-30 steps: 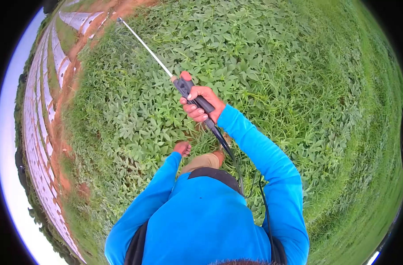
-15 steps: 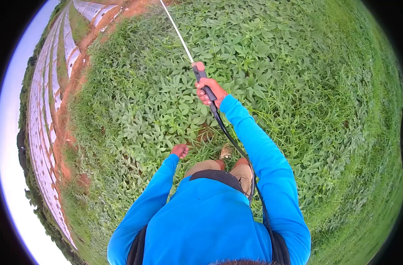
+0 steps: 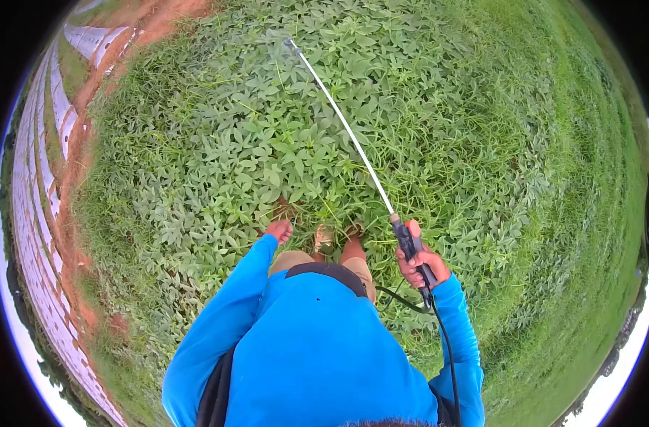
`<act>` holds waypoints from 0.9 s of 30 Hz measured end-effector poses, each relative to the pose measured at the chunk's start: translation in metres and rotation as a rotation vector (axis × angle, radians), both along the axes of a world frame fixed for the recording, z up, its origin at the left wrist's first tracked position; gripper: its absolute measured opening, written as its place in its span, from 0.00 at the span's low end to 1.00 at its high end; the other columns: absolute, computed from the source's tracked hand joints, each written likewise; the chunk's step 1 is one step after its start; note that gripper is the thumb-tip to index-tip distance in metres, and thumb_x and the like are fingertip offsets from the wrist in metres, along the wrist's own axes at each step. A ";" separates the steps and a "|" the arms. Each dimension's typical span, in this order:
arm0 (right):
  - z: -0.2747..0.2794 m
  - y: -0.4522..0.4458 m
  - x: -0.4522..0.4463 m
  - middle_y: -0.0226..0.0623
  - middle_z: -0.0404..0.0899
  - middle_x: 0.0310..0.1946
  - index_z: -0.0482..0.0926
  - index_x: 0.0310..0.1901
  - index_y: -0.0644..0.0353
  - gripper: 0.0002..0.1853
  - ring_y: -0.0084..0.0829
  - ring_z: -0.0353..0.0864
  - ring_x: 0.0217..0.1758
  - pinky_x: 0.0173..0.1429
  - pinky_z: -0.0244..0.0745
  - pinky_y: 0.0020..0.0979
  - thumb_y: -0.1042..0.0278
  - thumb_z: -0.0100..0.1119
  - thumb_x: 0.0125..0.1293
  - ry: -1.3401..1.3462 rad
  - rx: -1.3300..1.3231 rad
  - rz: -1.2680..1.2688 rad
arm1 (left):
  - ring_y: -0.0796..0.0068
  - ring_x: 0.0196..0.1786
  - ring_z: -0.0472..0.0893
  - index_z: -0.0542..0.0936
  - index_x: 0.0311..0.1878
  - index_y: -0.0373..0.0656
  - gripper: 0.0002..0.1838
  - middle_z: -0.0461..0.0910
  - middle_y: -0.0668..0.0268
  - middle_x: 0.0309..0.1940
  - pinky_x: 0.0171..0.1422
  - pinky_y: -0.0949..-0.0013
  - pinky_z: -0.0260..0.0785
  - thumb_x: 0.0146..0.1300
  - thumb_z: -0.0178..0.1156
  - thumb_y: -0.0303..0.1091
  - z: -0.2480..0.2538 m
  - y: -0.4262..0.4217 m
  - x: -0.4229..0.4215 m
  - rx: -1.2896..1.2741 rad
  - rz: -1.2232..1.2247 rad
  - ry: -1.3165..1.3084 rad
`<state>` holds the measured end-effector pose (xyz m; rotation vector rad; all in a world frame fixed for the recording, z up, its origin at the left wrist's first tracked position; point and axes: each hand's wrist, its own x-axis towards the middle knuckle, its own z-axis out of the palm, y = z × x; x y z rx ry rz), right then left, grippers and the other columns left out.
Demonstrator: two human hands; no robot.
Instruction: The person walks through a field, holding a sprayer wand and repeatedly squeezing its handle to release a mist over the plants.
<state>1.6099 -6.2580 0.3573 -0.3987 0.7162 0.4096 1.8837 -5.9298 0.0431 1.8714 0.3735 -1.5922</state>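
Right of centre, my right hand (image 3: 424, 267) clamps the black-and-red handle (image 3: 408, 242) of a rigid white wand (image 3: 349, 132), aimed over green leaves (image 3: 289, 146) toward upper centre; my left hand (image 3: 280, 230) curls closed mid-frame; any sweep, I judge, needs steadiness.

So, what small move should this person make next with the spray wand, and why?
Probably a short swing of the spray wand to the person's right, at about this height. The right hand grips its handle, and its tip is out over leafy plants. More greenery lies to the right, while bare soil and pale strips lie to the left.
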 end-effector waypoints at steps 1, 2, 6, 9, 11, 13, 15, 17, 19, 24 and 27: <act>0.011 0.005 -0.028 0.27 0.61 0.17 0.66 0.40 0.59 0.15 0.17 0.58 0.13 0.14 0.55 0.20 0.71 0.52 0.47 0.044 -0.004 -0.035 | 0.75 0.20 0.70 0.73 0.29 0.42 0.13 0.72 0.67 0.22 0.20 0.71 0.59 0.58 0.50 0.43 0.004 -0.014 -0.001 0.007 -0.026 -0.007; 0.020 0.010 -0.054 0.27 0.61 0.17 0.66 0.40 0.59 0.16 0.17 0.58 0.13 0.14 0.54 0.21 0.71 0.53 0.46 0.078 -0.006 -0.087 | 0.75 0.20 0.70 0.73 0.29 0.42 0.13 0.73 0.67 0.22 0.21 0.71 0.60 0.58 0.51 0.43 0.004 -0.035 0.001 0.002 -0.056 -0.020; 0.057 0.037 -0.136 0.27 0.60 0.17 0.66 0.40 0.59 0.17 0.18 0.58 0.13 0.14 0.54 0.21 0.71 0.54 0.45 0.209 -0.056 -0.225 | 0.77 0.21 0.71 0.76 0.30 0.44 0.17 0.76 0.68 0.24 0.23 0.71 0.62 0.60 0.49 0.48 -0.012 -0.092 0.000 -0.013 -0.213 0.035; 0.070 0.062 -0.185 0.28 0.61 0.18 0.66 0.39 0.59 0.16 0.17 0.57 0.13 0.14 0.54 0.20 0.70 0.54 0.46 0.276 -0.009 -0.410 | 0.77 0.23 0.71 0.75 0.31 0.44 0.16 0.75 0.68 0.25 0.26 0.70 0.63 0.60 0.48 0.48 -0.012 -0.126 -0.010 -0.029 -0.332 -0.039; 0.074 0.077 -0.213 0.28 0.61 0.19 0.65 0.39 0.58 0.16 0.18 0.58 0.13 0.13 0.55 0.21 0.69 0.53 0.47 0.299 0.022 -0.573 | 0.77 0.23 0.71 0.75 0.31 0.44 0.17 0.75 0.68 0.25 0.26 0.69 0.63 0.60 0.48 0.48 -0.011 -0.150 -0.016 -0.048 -0.375 -0.026; 0.081 0.089 -0.236 0.29 0.61 0.19 0.65 0.39 0.57 0.16 0.19 0.58 0.13 0.13 0.56 0.22 0.68 0.53 0.47 0.341 0.040 -0.698 | 0.76 0.23 0.71 0.75 0.30 0.44 0.17 0.75 0.68 0.25 0.26 0.69 0.63 0.61 0.47 0.49 -0.009 -0.169 -0.025 -0.081 -0.387 -0.020; 0.088 0.099 -0.265 0.30 0.61 0.19 0.64 0.39 0.56 0.15 0.21 0.57 0.13 0.13 0.57 0.24 0.67 0.53 0.48 0.397 0.066 -0.856 | 0.76 0.23 0.71 0.75 0.30 0.44 0.17 0.75 0.68 0.24 0.26 0.69 0.63 0.61 0.47 0.48 0.001 -0.186 -0.034 -0.088 -0.436 -0.020; 0.099 0.100 -0.290 0.31 0.61 0.18 0.65 0.39 0.57 0.15 0.24 0.59 0.13 0.12 0.56 0.26 0.65 0.53 0.48 0.422 0.004 -0.952 | 0.76 0.23 0.71 0.75 0.30 0.44 0.17 0.75 0.68 0.24 0.27 0.69 0.63 0.62 0.47 0.48 -0.005 -0.194 -0.038 -0.098 -0.470 0.005; 0.111 0.097 -0.312 0.31 0.62 0.18 0.67 0.38 0.57 0.13 0.24 0.60 0.13 0.12 0.57 0.26 0.64 0.53 0.50 0.498 -0.067 -1.021 | 0.76 0.23 0.71 0.75 0.30 0.44 0.18 0.75 0.68 0.25 0.27 0.69 0.64 0.62 0.47 0.48 -0.002 -0.202 -0.043 -0.075 -0.498 0.003; 0.104 0.071 -0.340 0.29 0.63 0.17 0.69 0.35 0.58 0.11 0.24 0.63 0.13 0.13 0.61 0.26 0.60 0.52 0.55 0.596 -0.252 -1.193 | 0.76 0.23 0.72 0.75 0.30 0.44 0.19 0.75 0.68 0.23 0.26 0.69 0.64 0.63 0.47 0.49 -0.015 -0.191 -0.037 -0.054 -0.523 0.025; 0.073 0.046 -0.333 0.29 0.64 0.17 0.69 0.33 0.59 0.12 0.25 0.64 0.14 0.15 0.63 0.26 0.60 0.53 0.55 0.420 -0.318 -1.425 | 0.76 0.23 0.72 0.75 0.30 0.44 0.18 0.75 0.68 0.23 0.26 0.69 0.64 0.63 0.47 0.48 -0.023 -0.173 -0.026 -0.110 -0.466 0.031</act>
